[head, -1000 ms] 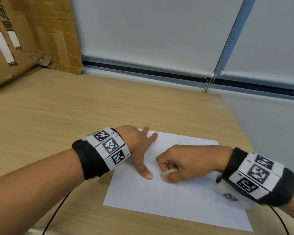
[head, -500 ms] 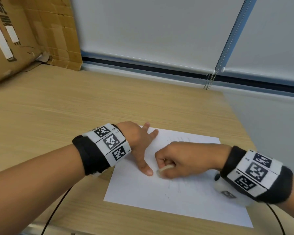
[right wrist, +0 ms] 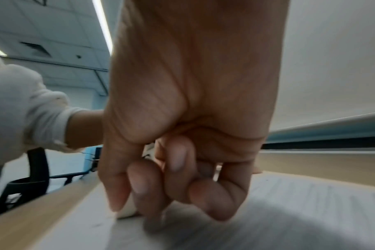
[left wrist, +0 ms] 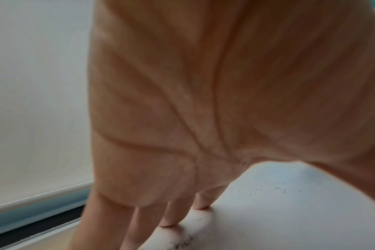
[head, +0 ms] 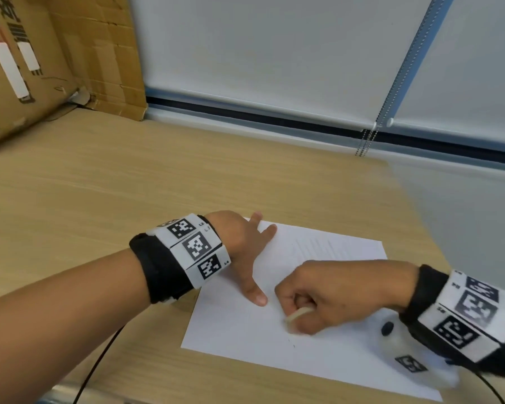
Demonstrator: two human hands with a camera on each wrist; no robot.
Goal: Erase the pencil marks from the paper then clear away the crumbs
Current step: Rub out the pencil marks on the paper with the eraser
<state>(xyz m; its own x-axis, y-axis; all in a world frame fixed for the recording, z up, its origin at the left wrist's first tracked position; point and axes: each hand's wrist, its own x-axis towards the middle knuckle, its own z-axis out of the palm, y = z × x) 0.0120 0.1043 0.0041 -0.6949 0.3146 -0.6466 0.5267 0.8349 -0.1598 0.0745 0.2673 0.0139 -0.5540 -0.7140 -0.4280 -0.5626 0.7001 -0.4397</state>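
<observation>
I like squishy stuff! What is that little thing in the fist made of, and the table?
The eraser looks like soft, matte, cream rubber, probably; its end is rounded. The table shows pale wood grain with a smooth finish, perhaps laminate.

A light wood-grain table (head: 129,199) carries a brown cardboard box (head: 27,68) at its far left corner. Behind hang white roller blinds (head: 260,48) with a beaded pull chain (head: 365,141).
</observation>
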